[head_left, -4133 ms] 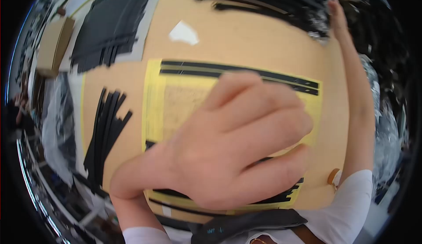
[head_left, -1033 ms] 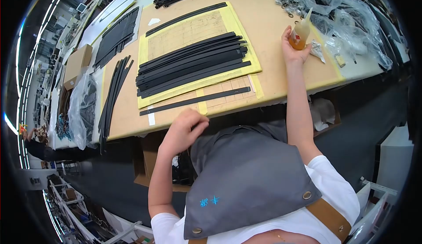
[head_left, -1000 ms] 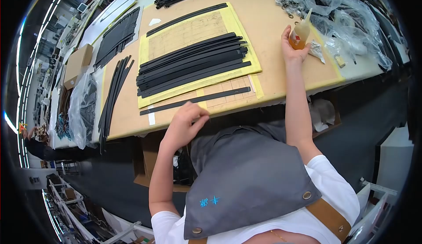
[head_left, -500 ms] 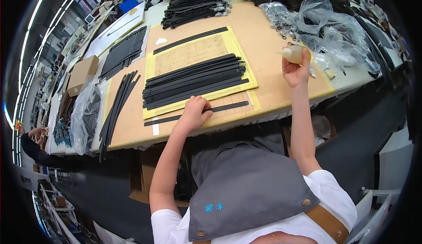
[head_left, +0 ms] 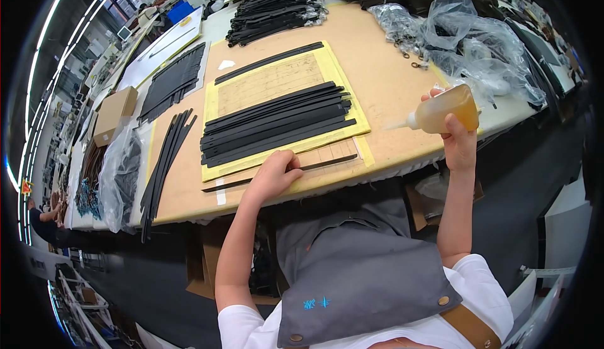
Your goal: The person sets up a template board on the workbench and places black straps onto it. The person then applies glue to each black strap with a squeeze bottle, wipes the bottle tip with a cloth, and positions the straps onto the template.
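My left hand rests at the front of the worktable with curled fingers on a single thin black strip, which runs left to right and looks narrow, as if turned on its edge. In my right hand is a squeeze bottle of amber liquid, tipped sideways with its pale nozzle pointing left. Just beyond my left hand, a stack of black strips lies across a yellow-bordered board. One more black strip lies along the board's far edge.
Loose black strips hang over the table's front edge at left. A cardboard box and a plastic bag stand farther left. Bundled strips lie at the back, clear plastic bags at right. Another person is at far left.
My right hand has brought the bottle to the right and nearer, turning it sideways. Under my left hand the strip now shows a narrower side. The view has shifted slightly.
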Motion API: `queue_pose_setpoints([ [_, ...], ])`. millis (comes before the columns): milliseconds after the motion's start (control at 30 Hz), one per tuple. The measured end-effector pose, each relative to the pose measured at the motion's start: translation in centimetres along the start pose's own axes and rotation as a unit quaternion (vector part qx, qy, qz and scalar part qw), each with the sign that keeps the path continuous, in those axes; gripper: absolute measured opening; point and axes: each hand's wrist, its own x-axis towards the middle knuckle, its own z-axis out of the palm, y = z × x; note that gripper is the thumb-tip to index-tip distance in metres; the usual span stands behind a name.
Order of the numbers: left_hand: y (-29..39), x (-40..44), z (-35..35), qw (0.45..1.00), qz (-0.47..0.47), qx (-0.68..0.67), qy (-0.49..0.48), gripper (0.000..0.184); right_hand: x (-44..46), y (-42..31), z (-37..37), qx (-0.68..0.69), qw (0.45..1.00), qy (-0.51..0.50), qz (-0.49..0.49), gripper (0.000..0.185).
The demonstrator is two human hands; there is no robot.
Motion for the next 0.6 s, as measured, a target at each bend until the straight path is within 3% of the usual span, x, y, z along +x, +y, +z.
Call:
queue_pose_setpoints([
  [233, 0.3, -0.9, 0.1, 0.988, 0.01, -0.135, 0.074, 0.018, -1.3, 0.7, 0.8, 0.018, 0.999, -0.026, 0.033, 0.069],
  [467, -0.6, -0.9, 0.6, 0.987, 0.078, -0.106, 0.092, 0.024, -2.3, 1.6, 0.1, 0.002, 1.0, -0.007, 0.013, 0.065],
  [600, -0.2, -1.0, 0.3, 0.99, 0.062, -0.102, 0.075, 0.024, -2.6, 2.9, -0.5, 0.043, 0.997, 0.045, 0.042, 0.061],
])
